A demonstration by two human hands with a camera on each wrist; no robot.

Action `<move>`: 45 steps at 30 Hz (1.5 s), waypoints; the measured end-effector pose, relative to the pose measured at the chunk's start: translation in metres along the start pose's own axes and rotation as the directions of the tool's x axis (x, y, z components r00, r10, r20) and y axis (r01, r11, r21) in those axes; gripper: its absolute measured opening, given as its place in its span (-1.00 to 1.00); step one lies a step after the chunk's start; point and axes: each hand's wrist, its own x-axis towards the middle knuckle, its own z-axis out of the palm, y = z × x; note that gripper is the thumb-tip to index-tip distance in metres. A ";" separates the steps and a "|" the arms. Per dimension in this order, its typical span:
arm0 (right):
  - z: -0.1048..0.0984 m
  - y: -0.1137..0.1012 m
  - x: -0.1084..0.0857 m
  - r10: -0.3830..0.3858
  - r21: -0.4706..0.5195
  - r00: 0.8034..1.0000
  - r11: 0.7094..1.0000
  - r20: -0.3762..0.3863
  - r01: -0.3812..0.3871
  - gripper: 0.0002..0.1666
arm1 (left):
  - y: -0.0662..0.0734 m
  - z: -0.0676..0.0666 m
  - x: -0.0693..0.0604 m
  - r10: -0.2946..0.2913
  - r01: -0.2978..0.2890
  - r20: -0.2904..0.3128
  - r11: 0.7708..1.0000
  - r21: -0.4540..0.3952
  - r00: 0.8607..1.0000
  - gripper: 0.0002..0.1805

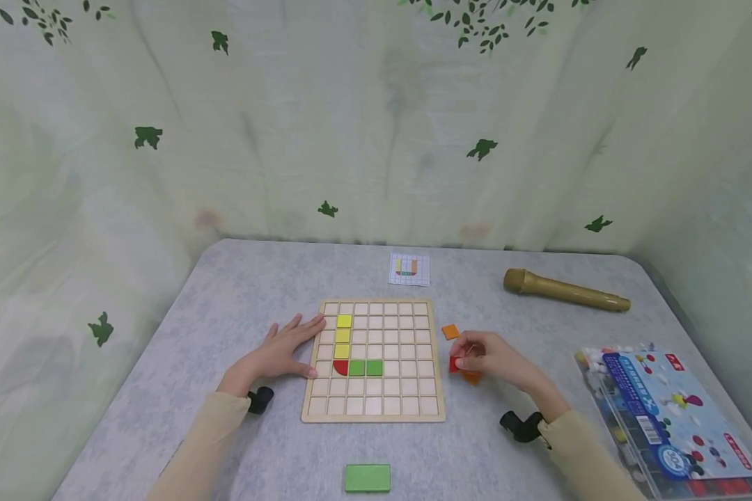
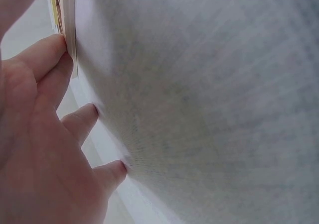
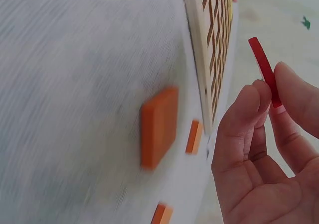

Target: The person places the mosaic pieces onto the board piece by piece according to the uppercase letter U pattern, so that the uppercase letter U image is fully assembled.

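Note:
A wooden grid board (image 1: 376,419) lies mid-table. In its cells sit a column of yellow tiles (image 1: 342,336), a red quarter-round tile (image 1: 341,367) below them and two green tiles (image 1: 365,367) beside that. My left hand (image 1: 277,353) rests at the board's left edge, fingers spread and touching the rim, as the left wrist view also shows. To the board's right, my right hand (image 1: 491,360) pinches a red tile (image 3: 265,72) between thumb and fingers, raised off the table. Orange tiles (image 1: 450,332) lie around that hand, one (image 3: 159,127) close to the wrist camera.
A small pattern card (image 1: 409,270) lies behind the board. At the back right is a gold-brown microphone-shaped object (image 1: 567,290). A clear plastic box with a printed sheet (image 1: 689,417) stands at the right edge. A green block (image 1: 367,478) lies near the front.

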 end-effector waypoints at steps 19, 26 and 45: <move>0.059 -0.032 0.057 -0.129 -0.063 0.986 0.989 0.107 0.137 -0.85 | 0.003 -0.001 -0.001 -0.003 0.003 -0.003 1.000 -0.010 1.000 0.15; 0.069 -0.036 0.070 -0.094 -0.126 0.991 0.986 0.099 0.106 -0.84 | 0.004 -0.002 -0.001 0.004 -0.004 -0.003 1.000 -0.009 1.000 0.14; 0.082 -0.044 0.072 -0.097 -0.324 0.995 0.941 0.022 0.098 -0.83 | 0.003 0.000 -0.002 -0.004 0.004 -0.012 1.000 -0.014 1.000 0.15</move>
